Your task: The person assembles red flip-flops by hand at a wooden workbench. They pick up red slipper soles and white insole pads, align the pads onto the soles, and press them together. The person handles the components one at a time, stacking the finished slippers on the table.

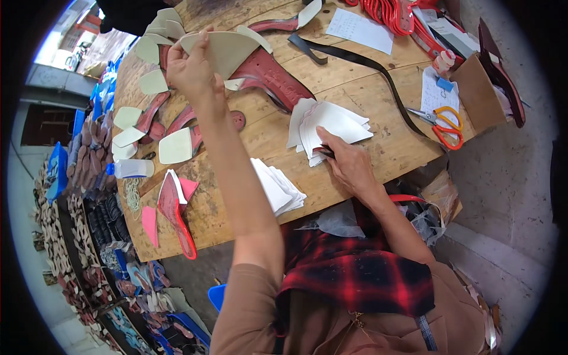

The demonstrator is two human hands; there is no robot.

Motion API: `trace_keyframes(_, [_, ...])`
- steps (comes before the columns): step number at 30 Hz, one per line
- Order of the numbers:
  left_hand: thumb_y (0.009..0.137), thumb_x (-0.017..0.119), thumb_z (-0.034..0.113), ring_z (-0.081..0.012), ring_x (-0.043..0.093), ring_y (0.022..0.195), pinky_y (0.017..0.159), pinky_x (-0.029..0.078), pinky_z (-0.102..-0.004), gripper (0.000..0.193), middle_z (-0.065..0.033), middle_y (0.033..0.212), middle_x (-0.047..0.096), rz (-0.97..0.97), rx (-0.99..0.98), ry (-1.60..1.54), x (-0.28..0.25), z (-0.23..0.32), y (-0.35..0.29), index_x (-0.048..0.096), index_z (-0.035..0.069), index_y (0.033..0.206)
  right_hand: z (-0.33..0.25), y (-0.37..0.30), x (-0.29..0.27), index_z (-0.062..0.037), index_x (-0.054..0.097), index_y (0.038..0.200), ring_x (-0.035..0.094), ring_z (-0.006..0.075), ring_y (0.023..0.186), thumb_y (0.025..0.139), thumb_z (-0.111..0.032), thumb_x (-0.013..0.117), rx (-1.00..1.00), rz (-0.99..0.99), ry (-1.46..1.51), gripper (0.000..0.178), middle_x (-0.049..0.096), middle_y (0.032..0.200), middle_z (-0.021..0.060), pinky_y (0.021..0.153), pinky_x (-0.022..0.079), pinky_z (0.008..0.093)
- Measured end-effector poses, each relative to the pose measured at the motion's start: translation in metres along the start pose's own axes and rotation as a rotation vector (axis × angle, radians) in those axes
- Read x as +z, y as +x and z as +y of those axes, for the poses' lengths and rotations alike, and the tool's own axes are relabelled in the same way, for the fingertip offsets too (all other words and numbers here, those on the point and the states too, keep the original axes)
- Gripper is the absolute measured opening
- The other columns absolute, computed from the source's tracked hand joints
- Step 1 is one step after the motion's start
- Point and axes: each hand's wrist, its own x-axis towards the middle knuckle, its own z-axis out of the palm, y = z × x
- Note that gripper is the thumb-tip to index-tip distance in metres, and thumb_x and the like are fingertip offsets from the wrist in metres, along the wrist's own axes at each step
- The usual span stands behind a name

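Wooden table (349, 83) is spreading around the black strap (355, 56); left of it, the left hand (192, 68) is pinching a cream piece (228, 50), probably light, bendy, best edge-held; below the strap, the right hand (350, 163) is clasping white sheets (331, 121).

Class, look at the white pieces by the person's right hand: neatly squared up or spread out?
Spread out: the white pieces overlap unevenly, with staggered edges and corners showing beside the right hand.
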Motion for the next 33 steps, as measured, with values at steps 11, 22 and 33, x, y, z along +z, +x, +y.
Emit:
trace_keyframes(11, [0.089,0.067,0.002,-0.0244,0.068,0.099,0.090,0.054,-0.0337,0.018,-0.0198,0.107,0.069,-0.507,0.128,0.109,0.030,0.019,-0.027,0.060,0.000,0.105,0.006,0.044,-0.052,-0.0016,0.060,0.093,0.060,0.0195,0.086,0.089,-0.015,0.065,0.246,0.101,0.490,0.015,0.055,0.126,0.0121,0.076,0.047,0.0323])
trace_keyframes(22, [0.088,0.065,-0.003,-0.0226,0.070,0.087,0.078,0.059,-0.0319,0.016,-0.0218,0.100,0.069,0.060,0.090,0.072,-0.031,0.010,0.000,0.054,-0.005,0.100,0.005,0.050,-0.030,-0.0013,0.062,0.088,0.064,0.0240,0.076,0.078,-0.008,0.071,-0.019,-0.001,0.284,0.015,0.065,0.096,0.0103,0.064,0.049,0.0322])
trace_keyframes(33, [0.088,0.066,0.000,-0.0265,0.066,0.099,0.087,0.057,-0.0430,0.023,-0.0206,0.109,0.067,0.057,-0.368,-0.134,-0.089,0.003,0.012,0.054,-0.004,0.107,-0.035,-0.004,-0.045,-0.0050,0.064,0.093,0.069,0.0295,0.092,0.060,0.004,0.069,-0.391,0.130,-0.003,0.035,0.065,0.113,0.0140,0.074,0.056,0.0363])
